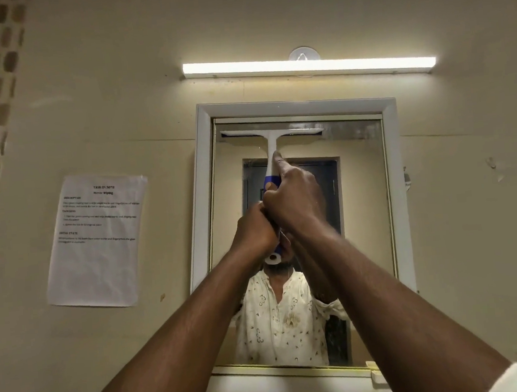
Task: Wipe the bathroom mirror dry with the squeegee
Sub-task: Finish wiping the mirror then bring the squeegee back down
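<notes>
White plastic, blue-gripped, the T-shaped squeegee lies with its blade against the top left of the white-framed bathroom mirror, just under the frame; the left hand wraps the lower handle, the right hand clamps above it, forefinger stretched up the neck; uneven pressure could likely tilt the blade and leave streaks, and the hazy upper right corner risks being missed; the taped white paper sheet reads "Mirror Wiping", its remaining print too blurred.
</notes>
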Demonstrator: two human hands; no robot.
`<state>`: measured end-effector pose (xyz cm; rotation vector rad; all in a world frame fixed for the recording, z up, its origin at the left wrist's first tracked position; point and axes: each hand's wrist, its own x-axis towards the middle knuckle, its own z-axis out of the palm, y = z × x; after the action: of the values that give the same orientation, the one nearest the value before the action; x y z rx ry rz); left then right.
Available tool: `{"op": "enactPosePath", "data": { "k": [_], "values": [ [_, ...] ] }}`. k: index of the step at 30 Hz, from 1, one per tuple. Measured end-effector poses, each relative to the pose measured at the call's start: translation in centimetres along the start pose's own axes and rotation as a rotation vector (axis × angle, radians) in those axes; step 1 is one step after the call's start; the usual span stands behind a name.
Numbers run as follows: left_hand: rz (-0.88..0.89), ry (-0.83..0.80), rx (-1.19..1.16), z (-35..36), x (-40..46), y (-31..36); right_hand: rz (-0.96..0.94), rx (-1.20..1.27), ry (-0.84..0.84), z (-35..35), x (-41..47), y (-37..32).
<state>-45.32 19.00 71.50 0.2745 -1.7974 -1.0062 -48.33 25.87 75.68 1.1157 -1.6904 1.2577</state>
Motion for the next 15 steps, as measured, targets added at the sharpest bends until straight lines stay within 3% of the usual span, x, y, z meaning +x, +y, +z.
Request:
{"op": "enactPosePath", "data": {
  "k": [5,9,15],
  "values": [
    [-0.079,0.002,-0.01,0.3,-1.0,-1.6,-0.034,-0.009,-0.02,0.8,-2.0,0.8],
    [-0.028,-0.017,0.075,-0.4,-3.0,-3.2,-0.076,-0.02,-0.027,1.3,-3.8,1.8],
    [-0.126,-0.036,0.038,-0.8,-6.9,-5.1,-0.023,-0.071,-0.055,2.5,-7.3,2.8]
  ]
}}
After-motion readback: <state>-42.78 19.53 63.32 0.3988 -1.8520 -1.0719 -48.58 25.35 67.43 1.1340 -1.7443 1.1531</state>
